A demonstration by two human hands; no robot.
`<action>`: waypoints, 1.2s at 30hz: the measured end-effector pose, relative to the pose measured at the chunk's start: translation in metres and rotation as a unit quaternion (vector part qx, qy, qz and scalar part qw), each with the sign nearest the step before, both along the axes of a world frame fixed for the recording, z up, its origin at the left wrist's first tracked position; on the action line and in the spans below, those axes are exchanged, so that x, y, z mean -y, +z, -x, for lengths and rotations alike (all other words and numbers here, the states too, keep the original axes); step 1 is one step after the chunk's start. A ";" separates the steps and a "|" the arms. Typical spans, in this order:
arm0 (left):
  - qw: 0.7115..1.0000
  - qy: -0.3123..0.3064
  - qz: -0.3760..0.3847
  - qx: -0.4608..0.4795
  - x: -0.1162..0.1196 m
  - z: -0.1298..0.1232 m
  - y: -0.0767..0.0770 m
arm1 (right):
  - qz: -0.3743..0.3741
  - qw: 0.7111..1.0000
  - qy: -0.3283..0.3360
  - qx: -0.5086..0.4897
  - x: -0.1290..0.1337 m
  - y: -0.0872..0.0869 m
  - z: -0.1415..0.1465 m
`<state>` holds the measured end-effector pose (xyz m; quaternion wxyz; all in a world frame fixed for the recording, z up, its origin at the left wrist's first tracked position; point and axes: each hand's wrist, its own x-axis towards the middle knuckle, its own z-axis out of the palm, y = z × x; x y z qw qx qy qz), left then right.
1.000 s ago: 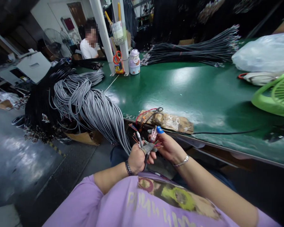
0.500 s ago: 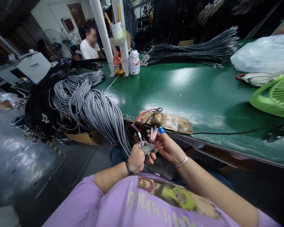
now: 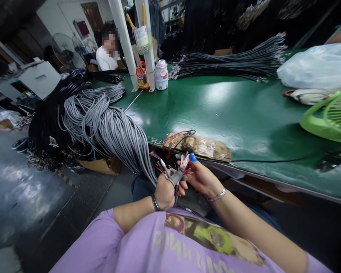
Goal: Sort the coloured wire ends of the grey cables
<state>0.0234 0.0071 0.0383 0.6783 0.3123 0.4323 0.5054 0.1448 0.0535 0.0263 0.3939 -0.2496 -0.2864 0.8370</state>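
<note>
Just off the bench's front edge, my left hand [image 3: 165, 192] is closed around grey cables [image 3: 165, 170], whose stripped ends fan out in thin coloured wires. A grey covering shows over its thumb area. Close by on the right, my right hand [image 3: 205, 178] pinches a small pale pink piece [image 3: 184, 162], which looks like a clip; its exact kind is unclear. Blue wrapping [image 3: 193, 157] covers a fingertip of that hand. Fingers of both hands nearly meet among the wire ends, so contact there is partly hidden. Behind them lies a worn wooden board [image 3: 208, 147] with red and black leads.
Grey cable coils [image 3: 102, 117] drape over the bench at left, beside black cable bundles [image 3: 53, 117]. Farther back are a bottle [image 3: 161, 76], orange-handled scissors [image 3: 141, 70] and black cables [image 3: 230, 64]. A green fan [image 3: 326, 117] and plastic bag [image 3: 315, 64] occupy the right. A person sits beyond.
The coloured wire ends above my left hand have swung left, and the grey cable end leans further left. The pink piece has turned slightly in my right hand.
</note>
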 end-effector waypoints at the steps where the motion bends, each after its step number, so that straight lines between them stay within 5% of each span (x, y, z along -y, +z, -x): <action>1: 1.000 0.002 0.000 -0.001 -0.001 -0.001 0.000 | -0.009 0.999 0.038 -0.007 0.001 0.001 0.001; 7: 1.000 0.001 0.020 -0.017 -0.001 -0.006 -0.001 | -0.008 0.997 0.075 0.002 0.003 0.003 0.004; 18: 0.999 -0.023 0.041 -0.020 0.000 -0.005 -0.008 | 0.028 0.999 -0.033 0.018 0.002 -0.009 0.005; 22: 0.999 -0.025 0.039 -0.014 0.002 -0.003 -0.008 | 0.043 0.999 -0.025 0.000 0.003 -0.008 0.005; 27: 0.999 -0.025 0.021 -0.029 0.007 0.003 -0.010 | 0.074 0.991 -0.110 -0.004 0.004 -0.009 0.001; 36: 0.993 -0.070 -0.015 -0.094 0.011 0.011 -0.017 | -0.055 0.987 0.049 0.141 0.007 0.000 -0.025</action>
